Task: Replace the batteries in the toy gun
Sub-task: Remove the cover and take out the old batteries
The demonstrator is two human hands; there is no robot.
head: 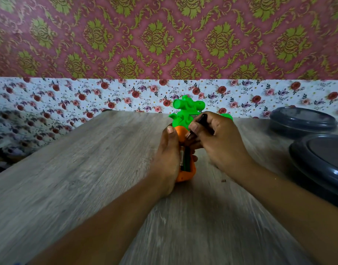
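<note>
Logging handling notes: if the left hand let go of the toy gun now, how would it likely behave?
The toy gun looks like rigid moulded plastic, so probably stiff and light. The left hand holds its orange grip with the bulky green end up, so it would likely tip onto the table.

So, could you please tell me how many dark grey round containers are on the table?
2, both at the right edge of the wooden table: farther dark grey round container by the wall, nearer one partly cut off. More may lie out of view.
</note>
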